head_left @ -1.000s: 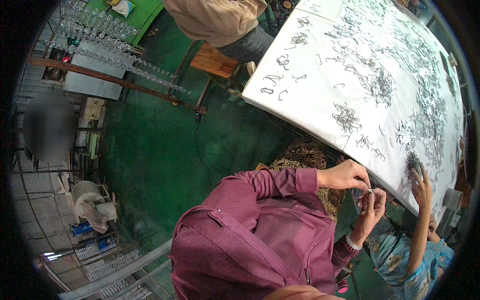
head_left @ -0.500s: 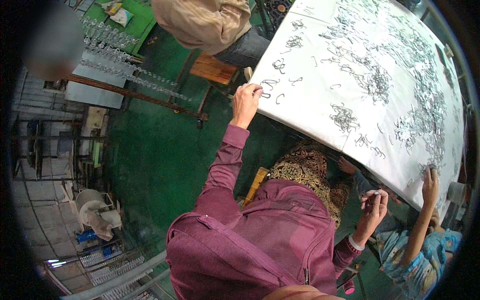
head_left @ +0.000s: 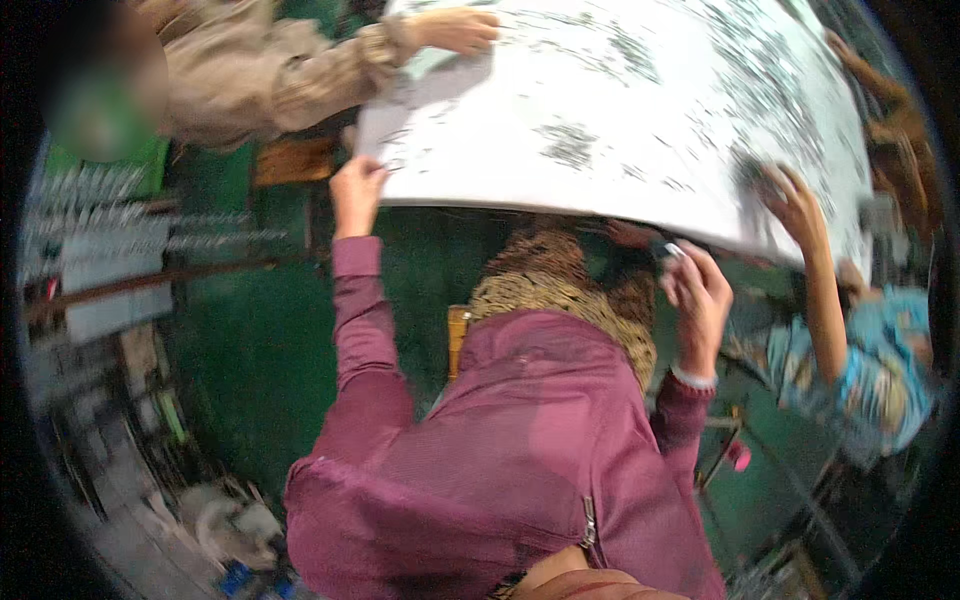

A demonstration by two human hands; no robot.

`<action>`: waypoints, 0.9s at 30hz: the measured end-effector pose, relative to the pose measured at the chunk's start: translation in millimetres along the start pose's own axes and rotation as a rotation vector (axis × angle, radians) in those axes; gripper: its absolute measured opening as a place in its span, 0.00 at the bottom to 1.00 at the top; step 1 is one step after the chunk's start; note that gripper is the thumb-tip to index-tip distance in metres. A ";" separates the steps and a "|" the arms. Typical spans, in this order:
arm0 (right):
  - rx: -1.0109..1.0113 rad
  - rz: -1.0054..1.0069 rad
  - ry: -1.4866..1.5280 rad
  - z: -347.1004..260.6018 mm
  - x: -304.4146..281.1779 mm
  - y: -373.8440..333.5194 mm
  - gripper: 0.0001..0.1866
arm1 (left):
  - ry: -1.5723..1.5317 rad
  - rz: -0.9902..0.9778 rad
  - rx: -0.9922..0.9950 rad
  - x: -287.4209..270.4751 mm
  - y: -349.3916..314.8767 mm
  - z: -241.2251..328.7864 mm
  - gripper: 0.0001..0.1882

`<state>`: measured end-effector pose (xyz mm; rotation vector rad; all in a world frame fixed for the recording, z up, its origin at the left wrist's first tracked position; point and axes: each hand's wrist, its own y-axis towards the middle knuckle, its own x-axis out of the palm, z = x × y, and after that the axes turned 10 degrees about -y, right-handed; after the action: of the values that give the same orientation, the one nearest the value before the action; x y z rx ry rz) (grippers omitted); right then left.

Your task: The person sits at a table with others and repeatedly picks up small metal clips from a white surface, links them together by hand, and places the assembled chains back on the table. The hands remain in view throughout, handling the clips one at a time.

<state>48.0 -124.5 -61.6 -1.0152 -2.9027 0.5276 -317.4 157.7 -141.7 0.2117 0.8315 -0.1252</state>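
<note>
A white-covered table [head_left: 460, 185] fills the upper part of the view, scattered with many small, thin, dark curved pieces [head_left: 567, 145]. At its near left corner is my left hand [head_left: 357, 195], thumb and fingers pinched together; what they hold, if anything, is too small to make out. Just off the near edge, right of the middle, I hold up my right hand [head_left: 697, 300]. Its fingertips are closed on a small whitish piece [head_left: 674, 250], blurred by motion.
A co-worker's arm in a beige sleeve [head_left: 330, 80] reaches over the table from the left. On the right, another person's hand [head_left: 795, 205] works at the pieces, beside a blue patterned garment [head_left: 860, 365]. A wooden stool [head_left: 292, 162] stands left of the table.
The whole view has swung, and the table lies more level. My right hand has risen toward the table edge. The beige-sleeved arm now stretches across the table. My left hand stays by the corner.
</note>
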 end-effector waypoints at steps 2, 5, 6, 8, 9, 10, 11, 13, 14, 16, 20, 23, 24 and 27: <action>0.027 -0.066 0.100 2.4 4.7 8.4 0.16 | -0.043 0.025 -0.053 -5.7 3.0 1.0 0.09; -0.025 -0.099 0.186 10.4 3.5 16.1 0.13 | -0.245 0.102 -0.098 -9.6 6.6 16.6 0.09; -0.035 -0.072 0.171 13.0 1.6 19.8 0.12 | -0.248 0.112 -0.099 -12.5 8.3 23.7 0.10; -0.059 -0.019 0.132 16.7 -5.5 28.6 0.10 | -0.313 0.170 -0.066 -14.4 11.7 31.7 0.13; -0.045 -0.003 0.109 21.9 -11.3 34.7 0.10 | -0.315 0.195 -0.018 -14.8 14.9 34.7 0.12; -0.033 0.015 0.084 27.6 -19.7 41.6 0.10 | -0.320 0.196 0.024 -14.6 16.1 44.3 0.11; -0.021 0.035 0.060 28.6 -26.7 47.5 0.10 | -0.327 0.196 0.067 -12.7 18.8 59.8 0.10; -0.030 0.103 -0.062 32.1 -43.7 59.7 0.07 | -0.444 0.059 0.172 6.3 17.3 107.7 0.10; -0.045 0.124 -0.132 42.4 -55.9 70.9 0.06 | -0.580 -0.057 0.187 21.2 8.2 144.2 0.09; -0.055 0.155 -0.184 47.0 -70.6 82.9 0.06 | -0.759 -0.334 0.346 67.3 -14.5 194.4 0.15; -0.048 0.181 -0.231 36.5 -83.0 94.0 0.06 | -0.748 -0.673 0.615 159.2 -65.8 273.1 0.10; 0.002 0.169 -0.347 52.1 -95.3 107.1 0.07 | -0.712 -0.700 0.665 206.5 -76.4 299.9 0.07; -0.013 0.186 -0.453 54.8 -97.5 111.7 0.07 | -0.699 -0.705 0.682 216.8 -75.2 303.6 0.07; -0.011 0.168 -0.513 56.6 -99.0 111.7 0.06 | -0.661 -0.816 0.562 231.2 -72.8 309.9 0.07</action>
<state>185.8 -120.6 -141.9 -1.3019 -3.2650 0.9016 45.8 7.8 -120.8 0.3212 0.1578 -1.1420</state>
